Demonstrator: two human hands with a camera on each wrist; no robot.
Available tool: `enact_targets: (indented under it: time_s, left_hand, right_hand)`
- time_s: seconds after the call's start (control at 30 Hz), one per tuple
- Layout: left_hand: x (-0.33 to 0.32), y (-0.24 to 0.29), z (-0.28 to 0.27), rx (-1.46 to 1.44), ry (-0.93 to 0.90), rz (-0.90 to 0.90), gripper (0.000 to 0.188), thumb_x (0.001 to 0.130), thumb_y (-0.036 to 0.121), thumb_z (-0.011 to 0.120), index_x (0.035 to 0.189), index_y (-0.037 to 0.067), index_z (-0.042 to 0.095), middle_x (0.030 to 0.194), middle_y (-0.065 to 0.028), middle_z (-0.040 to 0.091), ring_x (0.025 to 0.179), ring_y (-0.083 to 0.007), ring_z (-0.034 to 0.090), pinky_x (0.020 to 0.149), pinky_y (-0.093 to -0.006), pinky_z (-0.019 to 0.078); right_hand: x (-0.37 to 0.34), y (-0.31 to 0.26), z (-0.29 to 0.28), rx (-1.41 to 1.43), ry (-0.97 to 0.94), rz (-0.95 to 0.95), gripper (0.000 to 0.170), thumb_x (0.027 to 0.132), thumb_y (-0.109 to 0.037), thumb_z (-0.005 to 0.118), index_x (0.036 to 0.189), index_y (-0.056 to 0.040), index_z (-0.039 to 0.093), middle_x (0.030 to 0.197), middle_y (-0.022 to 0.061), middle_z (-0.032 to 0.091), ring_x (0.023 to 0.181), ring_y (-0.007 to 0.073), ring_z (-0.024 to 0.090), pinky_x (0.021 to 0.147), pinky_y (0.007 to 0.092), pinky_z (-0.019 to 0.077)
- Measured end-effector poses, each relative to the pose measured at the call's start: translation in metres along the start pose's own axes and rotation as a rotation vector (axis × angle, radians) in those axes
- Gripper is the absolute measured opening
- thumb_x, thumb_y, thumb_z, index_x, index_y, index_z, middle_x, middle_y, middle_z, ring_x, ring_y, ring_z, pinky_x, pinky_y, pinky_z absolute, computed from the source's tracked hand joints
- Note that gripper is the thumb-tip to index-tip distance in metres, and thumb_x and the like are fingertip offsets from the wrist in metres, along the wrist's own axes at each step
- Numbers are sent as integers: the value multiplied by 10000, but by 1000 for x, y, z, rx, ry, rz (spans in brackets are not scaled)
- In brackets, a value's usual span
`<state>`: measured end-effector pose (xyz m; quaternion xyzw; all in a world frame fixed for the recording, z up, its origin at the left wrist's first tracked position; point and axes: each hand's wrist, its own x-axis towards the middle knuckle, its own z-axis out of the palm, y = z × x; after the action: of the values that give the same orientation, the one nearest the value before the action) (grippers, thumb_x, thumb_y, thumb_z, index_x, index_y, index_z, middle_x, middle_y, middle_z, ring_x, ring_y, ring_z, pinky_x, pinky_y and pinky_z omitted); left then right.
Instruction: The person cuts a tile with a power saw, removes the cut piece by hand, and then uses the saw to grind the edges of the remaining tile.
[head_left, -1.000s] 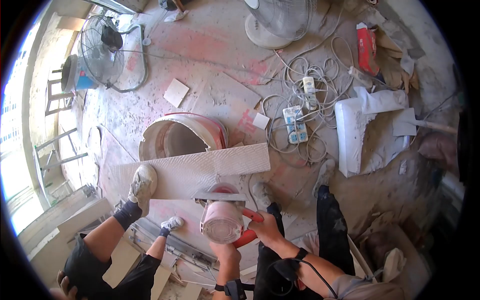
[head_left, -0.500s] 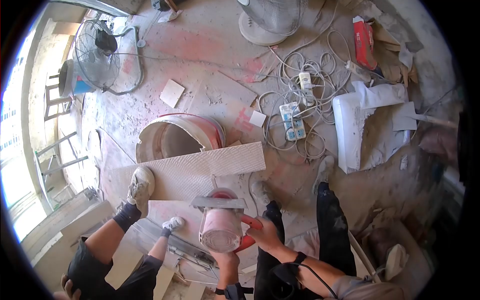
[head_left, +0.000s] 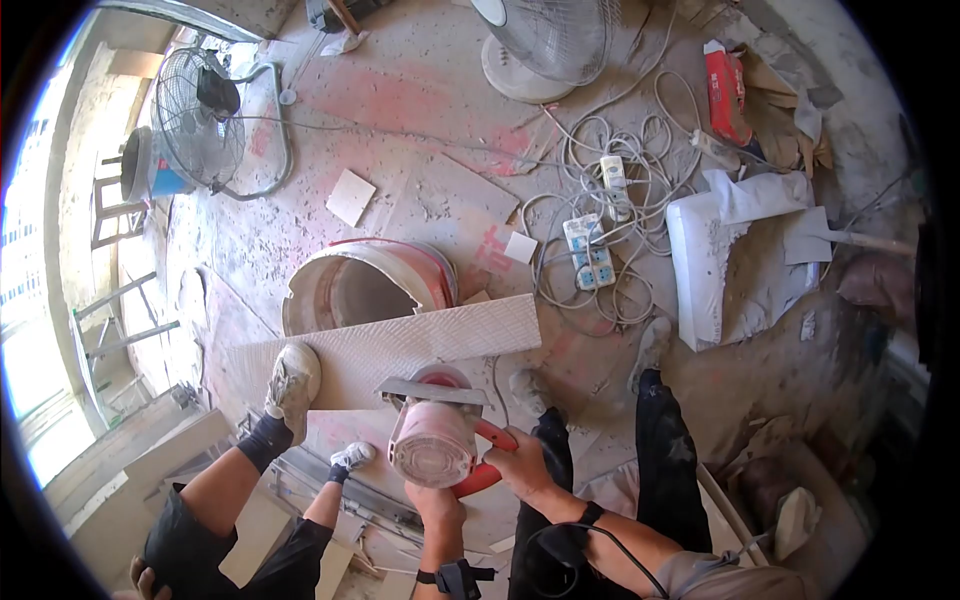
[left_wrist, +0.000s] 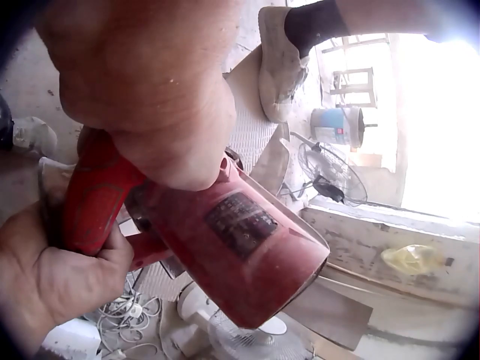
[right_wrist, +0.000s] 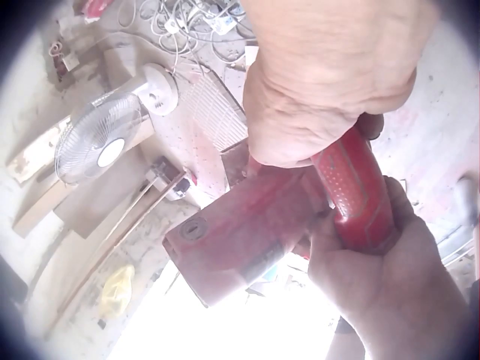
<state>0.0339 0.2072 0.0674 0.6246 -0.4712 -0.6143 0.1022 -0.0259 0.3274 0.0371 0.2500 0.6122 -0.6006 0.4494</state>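
Observation:
A red circular saw [head_left: 435,445] with a flat metal base plate [head_left: 435,391] is held low in front of the wearer. The left hand [head_left: 437,510] grips its red handle from below, while the right hand [head_left: 518,466] curls round the upper part of that handle. In the left wrist view the left hand [left_wrist: 150,97] covers part of the grip behind the motor housing [left_wrist: 240,232]. Ahead of the saw lies a long panel with a ribbed surface [head_left: 390,345]; the base plate overlaps its near edge in the head view.
Another person's shoe [head_left: 292,385] rests on the panel. Behind it lies a broken bucket [head_left: 320,285] on its side. Tangled cables and power strips [head_left: 588,252] lie right of it, near a white sack [head_left: 700,265]. Fans [head_left: 550,50] stand farther back.
The saw dipped slightly toward the wearer, then came forward and left against the panel's near edge, its base plate now tilted. Both hands keep their grip; the view shifts slightly.

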Motion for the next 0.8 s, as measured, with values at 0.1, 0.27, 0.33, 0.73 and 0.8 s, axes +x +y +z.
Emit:
enact_targets:
  time_s: [0.1,0.27,0.33,0.73,0.8]
  left_hand:
    - [4,1,-1,46,-13,-3,325,864,135,711,1158,27,625,1029,-42,649,864,-153,633,726,-313,520]
    - [-8,3,3,70,51,-66,331,909,172,678,1173,-21,627,1075,-68,667,931,-157,644,809,-323,532]
    - [-12,0,4,61,61,-65,324,909,177,677,1163,-19,633,1062,-65,669,921,-155,643,808,-325,532]
    - [1,2,2,153,-48,39,317,921,188,642,1161,-19,631,1074,-53,665,946,-148,629,826,-314,516]
    - [1,-2,-3,133,-36,0,329,917,196,653,1169,-15,628,1078,-54,662,950,-150,627,830,-318,515]
  right_hand:
    - [3,4,3,-14,17,-16,164,756,-145,627,799,12,605,696,99,596,665,173,554,630,348,461]
    - [3,14,1,-33,10,29,164,752,-140,634,794,16,605,686,116,598,651,184,559,629,353,461]
    - [0,21,-1,-30,0,52,165,750,-139,638,794,18,605,686,120,600,648,187,560,629,357,461]
    - [8,16,0,-18,8,15,189,753,-155,623,799,27,601,697,127,606,669,208,576,631,367,461]
    - [8,24,2,16,3,66,198,752,-159,625,810,30,607,708,140,616,674,218,586,636,371,466]
